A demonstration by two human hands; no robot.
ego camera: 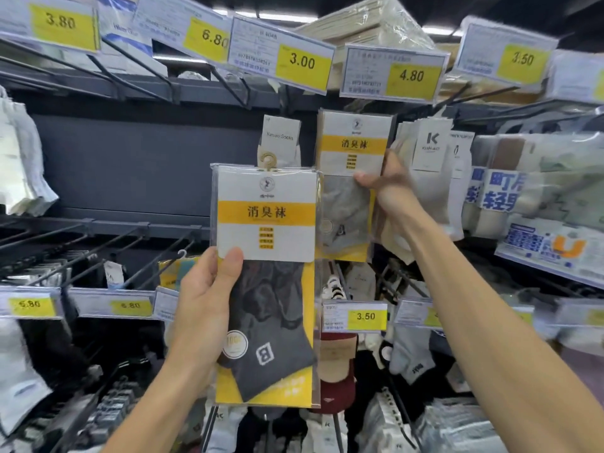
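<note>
Two sock packs, one in each hand.

The dark pack (pixel 271 282) is a clear sleeve with a white card, a yellow band of Chinese characters and a charcoal sock marked "B" on yellow backing; it stands upright, near the camera, gripped at its left edge by the left hand (pixel 202 308) with the thumb on the card. The grey pack (pixel 343 201) has the same card over a pale grey sock; it hangs upright, higher and to the right, with the right hand (pixel 389 191) pinching its right edge.
</note>
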